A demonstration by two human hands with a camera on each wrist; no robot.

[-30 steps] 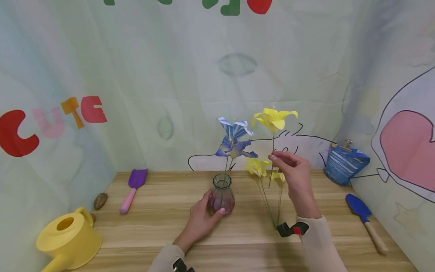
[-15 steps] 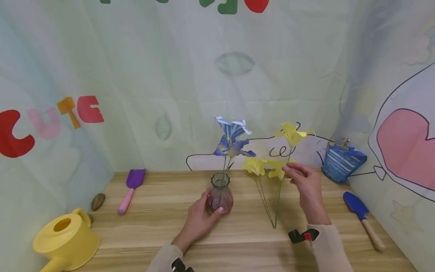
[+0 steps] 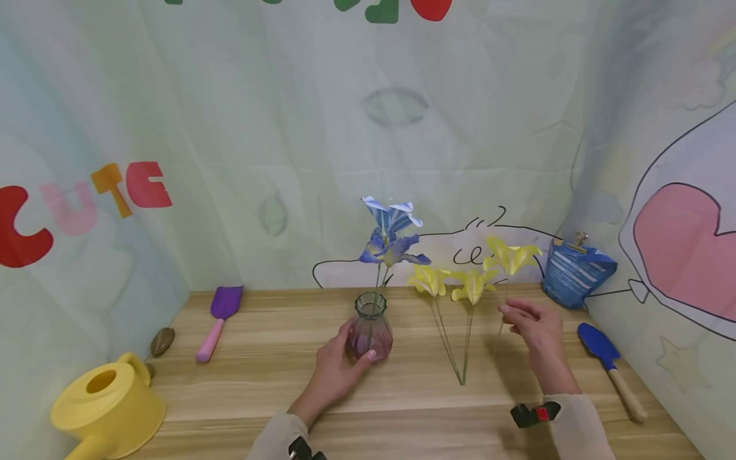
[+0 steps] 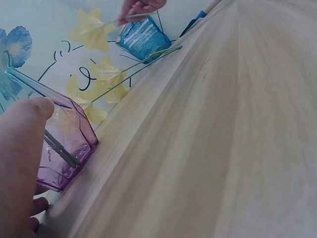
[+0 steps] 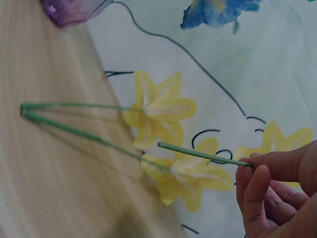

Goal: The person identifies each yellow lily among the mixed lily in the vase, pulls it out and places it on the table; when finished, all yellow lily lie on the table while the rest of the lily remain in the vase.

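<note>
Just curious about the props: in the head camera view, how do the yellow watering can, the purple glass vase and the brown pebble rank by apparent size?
1. Yellow plastic watering can, largest, though nearest the camera.
2. Purple ribbed glass vase.
3. Brown pebble, smallest.

Pale cartoon-print cloth backdrop (image 3: 368, 128), light wooden tabletop (image 3: 276, 383)

The right hand (image 3: 537, 326) lowered the yellow flower (image 3: 510, 255) rightward.
</note>
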